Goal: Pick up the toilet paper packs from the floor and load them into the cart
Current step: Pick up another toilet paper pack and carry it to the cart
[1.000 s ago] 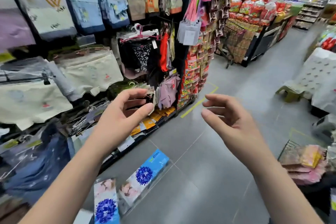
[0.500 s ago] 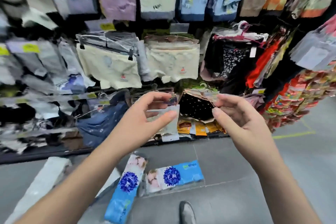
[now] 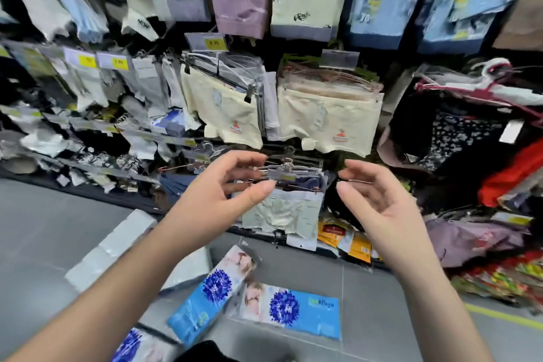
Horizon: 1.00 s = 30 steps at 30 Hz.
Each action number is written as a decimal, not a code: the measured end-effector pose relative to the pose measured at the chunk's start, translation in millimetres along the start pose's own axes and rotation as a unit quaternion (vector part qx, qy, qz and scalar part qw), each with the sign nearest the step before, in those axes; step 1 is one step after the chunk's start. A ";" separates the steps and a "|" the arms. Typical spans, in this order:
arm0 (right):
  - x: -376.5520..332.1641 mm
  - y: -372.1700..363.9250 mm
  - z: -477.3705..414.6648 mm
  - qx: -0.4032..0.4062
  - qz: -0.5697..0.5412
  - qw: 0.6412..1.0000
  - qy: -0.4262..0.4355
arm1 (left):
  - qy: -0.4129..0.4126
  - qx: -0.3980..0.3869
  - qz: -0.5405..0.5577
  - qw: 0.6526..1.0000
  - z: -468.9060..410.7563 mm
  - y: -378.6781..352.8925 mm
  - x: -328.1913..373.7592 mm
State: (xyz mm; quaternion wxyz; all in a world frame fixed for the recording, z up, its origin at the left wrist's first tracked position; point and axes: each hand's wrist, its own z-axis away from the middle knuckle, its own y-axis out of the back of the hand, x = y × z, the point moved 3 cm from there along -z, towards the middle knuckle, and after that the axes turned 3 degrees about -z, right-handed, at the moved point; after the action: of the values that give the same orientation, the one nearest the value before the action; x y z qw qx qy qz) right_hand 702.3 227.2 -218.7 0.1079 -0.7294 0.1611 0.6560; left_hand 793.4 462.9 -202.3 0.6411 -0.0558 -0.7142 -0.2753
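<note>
Head view, and both hands are up in front of the garment rack (image 3: 329, 114). The left hand (image 3: 223, 194) shows a wide grip, thumb and fingers apart and loosely curved, holding nothing. The right hand (image 3: 379, 200) matches it, wide and empty, and the palms face each other. The prize sits at 6 o'clock from both: a blue flat pack (image 3: 293, 310) of toilet paper lies on the grey floor (image 3: 44, 229), its long axis running 9 to 3. At its left end, a tilted pack (image 3: 211, 294) runs from 7 up to 1 and seems to overlap it. A third pack (image 3: 132, 347) peeks in at the 7 o'clock corner, partly hidden by the left forearm. Blurred white packs (image 3: 117, 247) lie at 9 o'clock of the tilted one. My call: the tilted pack is below the left wrist and the flat pack is nearer the right hand, so a two-handed drop looks natural. Nothing blocks the way down, though the rack's lowest goods crowd in at 12 o'clock of the packs. A dark shape (image 3: 205, 351) at the bottom edge is too blurred to name. The cart is out of view.
</note>
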 end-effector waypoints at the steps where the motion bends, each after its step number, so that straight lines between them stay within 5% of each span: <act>1: 6.6 3.6 -2.2 -0.003 -0.002 1.000 -0.007 | 0.002 -0.001 -0.008 1.000 -3.0 -3.4 -1.9; 15: 151.7 25.8 -0.4 0.036 0.039 0.989 -0.136 | 0.131 -0.035 0.038 0.990 -37.3 -54.9 -151.0; 30: 498.7 18.0 22.4 0.072 0.068 0.955 -0.280 | 0.250 0.035 0.034 0.967 -37.9 -168.4 -477.3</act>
State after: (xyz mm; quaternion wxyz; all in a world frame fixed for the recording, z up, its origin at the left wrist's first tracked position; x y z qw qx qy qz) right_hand 718.4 172.1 -714.9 0.1561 -0.4937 0.2206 0.8266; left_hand 836.1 433.8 -707.2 0.8095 0.0133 -0.5385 -0.2333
